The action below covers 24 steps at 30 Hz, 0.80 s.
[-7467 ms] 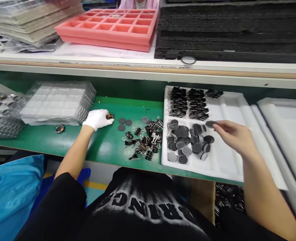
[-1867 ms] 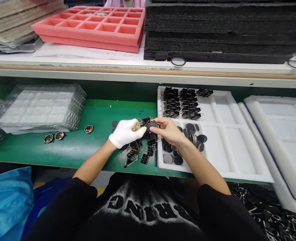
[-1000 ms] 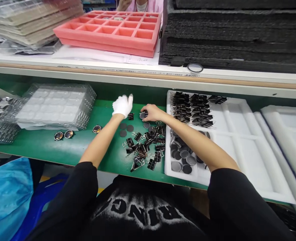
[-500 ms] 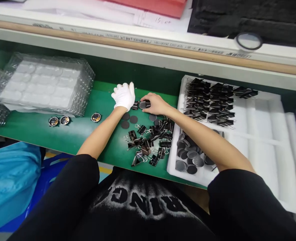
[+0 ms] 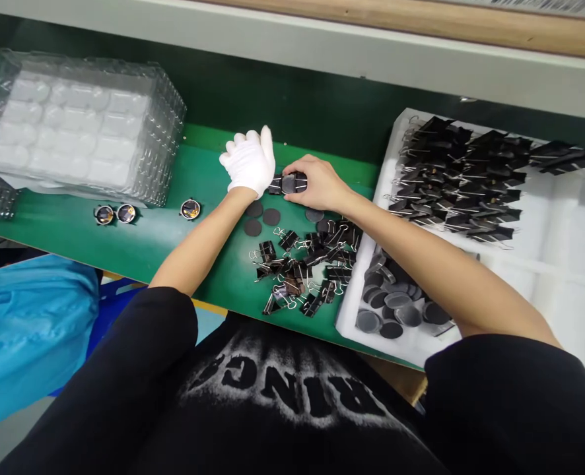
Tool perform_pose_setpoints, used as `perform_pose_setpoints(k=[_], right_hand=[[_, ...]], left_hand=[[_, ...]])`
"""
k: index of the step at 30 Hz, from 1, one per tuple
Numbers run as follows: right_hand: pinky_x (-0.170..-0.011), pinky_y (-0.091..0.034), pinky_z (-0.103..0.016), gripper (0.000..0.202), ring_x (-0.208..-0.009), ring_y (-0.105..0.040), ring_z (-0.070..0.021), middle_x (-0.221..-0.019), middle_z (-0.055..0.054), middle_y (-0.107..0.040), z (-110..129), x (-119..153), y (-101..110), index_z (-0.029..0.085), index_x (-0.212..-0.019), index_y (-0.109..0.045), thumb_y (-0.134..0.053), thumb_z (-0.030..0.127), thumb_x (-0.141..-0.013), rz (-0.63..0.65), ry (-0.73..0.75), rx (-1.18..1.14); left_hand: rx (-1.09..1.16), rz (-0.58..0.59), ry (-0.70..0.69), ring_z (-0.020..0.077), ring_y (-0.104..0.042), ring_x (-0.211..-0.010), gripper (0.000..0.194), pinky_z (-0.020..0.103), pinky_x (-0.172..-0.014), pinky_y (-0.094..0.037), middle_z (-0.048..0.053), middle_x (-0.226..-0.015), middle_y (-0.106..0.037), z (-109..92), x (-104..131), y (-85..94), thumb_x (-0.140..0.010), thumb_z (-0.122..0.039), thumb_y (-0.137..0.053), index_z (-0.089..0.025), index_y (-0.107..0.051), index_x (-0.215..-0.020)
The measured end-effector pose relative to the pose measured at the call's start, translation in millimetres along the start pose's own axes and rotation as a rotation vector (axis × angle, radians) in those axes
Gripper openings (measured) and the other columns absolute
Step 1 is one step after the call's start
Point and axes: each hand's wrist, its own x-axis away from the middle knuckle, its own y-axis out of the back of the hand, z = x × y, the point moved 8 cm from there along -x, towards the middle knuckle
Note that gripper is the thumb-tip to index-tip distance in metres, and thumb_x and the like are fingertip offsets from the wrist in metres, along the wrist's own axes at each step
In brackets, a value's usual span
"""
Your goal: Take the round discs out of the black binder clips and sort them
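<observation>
My left hand [image 5: 247, 162], in a white glove, rests on the bench with its fingers raised and apart. The heel of that palm is against or very near a black binder clip [image 5: 275, 185]. Bare fingers of my right hand [image 5: 321, 185] grip a dark round disc [image 5: 289, 183] with a binder clip at each side. Part of the right-hand clip is hidden by my fingers. Three loose dark discs [image 5: 271, 216] lie below my left wrist, and another disc [image 5: 315, 215] is under my right hand. Closer to me spreads a pile of black binder clips [image 5: 297, 272] with silver handles.
Stacked clear plastic trays [image 5: 74, 132] stand at the left; several small round lens-like pieces [image 5: 190, 209] lie nearby. At the right, a white foam tray [image 5: 396, 158] carries rows of clipped discs [image 5: 461, 178] and loose discs [image 5: 396, 310]. A shelf edge [image 5: 292, 33] crosses above.
The camera view has shifted lower and closer to the bench, so the upper shelf has mostly left the picture. Both hands stay at the clipped disc, which remains in my right fingers.
</observation>
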Motion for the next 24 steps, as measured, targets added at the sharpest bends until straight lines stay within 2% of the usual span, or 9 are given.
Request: perform_pose_setpoints(k=[7,10,13,15,16,18,19,21,24], right_hand=[[-0.11,-0.045,-0.064,0.048,-0.126,-0.059,-0.0412,-0.124,-0.012,-0.064,-2,-4,-8,0.024,-0.124,-0.07,-0.083,0.028,-0.077,-0.01,0.009,0.001],[-0.109,-0.046,-0.065,0.049,-0.124,-0.06,-0.0417,-0.124,-0.012,-0.065,-4,-4,-9,0.024,-0.124,-0.07,-0.083,0.029,-0.077,-0.01,0.011,0.008],[-0.108,-0.047,-0.064,0.054,-0.122,-0.063,-0.0414,-0.126,-0.013,-0.068,0,-4,-5,0.022,-0.126,-0.069,-0.084,0.028,-0.074,-0.018,0.022,0.012],[-0.109,-0.049,-0.06,0.061,-0.119,-0.066,-0.0388,-0.124,-0.012,-0.072,7,-3,4,0.021,-0.129,-0.067,-0.085,0.026,-0.071,-0.04,0.039,-0.026],[-0.107,-0.051,-0.057,0.061,-0.115,-0.068,-0.0364,-0.12,-0.01,-0.074,11,-2,11,0.02,-0.129,-0.067,-0.085,0.026,-0.071,-0.051,0.043,-0.071],[-0.099,-0.056,-0.049,0.046,-0.101,-0.072,-0.0304,-0.105,-0.007,-0.076,18,4,25,0.02,-0.121,-0.07,-0.08,0.034,-0.078,-0.044,0.015,-0.235],[-0.091,-0.058,-0.045,0.036,-0.092,-0.073,-0.0275,-0.096,-0.005,-0.076,21,9,31,0.02,-0.112,-0.071,-0.076,0.04,-0.083,-0.014,-0.022,-0.351],[-0.073,-0.059,-0.037,0.031,-0.077,-0.072,-0.0233,-0.087,-0.006,-0.076,27,23,38,0.021,-0.097,-0.071,-0.068,0.051,-0.09,0.093,-0.127,-0.61],[-0.057,-0.054,-0.031,0.041,-0.069,-0.072,-0.0214,-0.086,-0.009,-0.078,37,55,44,0.021,-0.093,-0.068,-0.071,0.062,-0.088,0.203,-0.263,-0.854]], left_hand=[[0.121,-0.047,-0.05,0.0389,-0.051,-0.139,0.049,0.054,-0.112,-0.039,0.021,-0.129,-0.062,7,-10,-17.2,-0.111,-0.053,-0.043,-0.011,-0.061,-0.129],[0.193,-0.023,-0.028,0.0409,-0.048,-0.142,0.044,0.053,-0.112,-0.039,0.023,-0.133,-0.061,7,-10,-18.5,-0.109,-0.048,-0.049,-0.011,-0.061,-0.129],[0.283,-0.005,-0.025,0.0394,-0.049,-0.142,0.037,0.052,-0.111,-0.04,0.022,-0.133,-0.063,6,-10,-12.6,-0.109,-0.04,-0.052,-0.012,-0.064,-0.131],[0.399,0.022,-0.065,0.0322,-0.056,-0.136,0.039,0.049,-0.111,-0.041,0.018,-0.131,-0.068,3,-7,-2.5,-0.113,-0.037,-0.04,-0.012,-0.067,-0.128],[0.471,0.043,-0.09,0.0266,-0.061,-0.128,0.049,0.046,-0.108,-0.043,0.016,-0.128,-0.07,1,-3,4.5,-0.116,-0.036,-0.027,-0.012,-0.068,-0.126],[0.604,0.086,-0.17,0.0171,-0.068,-0.109,0.072,0.038,-0.098,-0.049,0.014,-0.121,-0.075,-5,9,22.6,-0.115,-0.037,-0.003,-0.011,-0.069,-0.121],[0.645,0.105,-0.227,0.0149,-0.069,-0.099,0.077,0.034,-0.092,-0.05,0.013,-0.115,-0.076,-9,17,32.7,-0.114,-0.04,0.001,-0.011,-0.07,-0.117],[0.616,0.109,-0.386,0.0166,-0.069,-0.087,0.071,0.033,-0.084,-0.05,0.011,-0.095,-0.076,-22,39,53.6,-0.115,-0.05,-0.015,-0.013,-0.074,-0.101],[0.501,0.085,-0.446,0.0192,-0.066,-0.071,0.066,0.033,-0.077,-0.048,0.006,-0.065,-0.063,-37,67,73.4,-0.111,-0.055,-0.029,-0.017,-0.071,-0.077]])
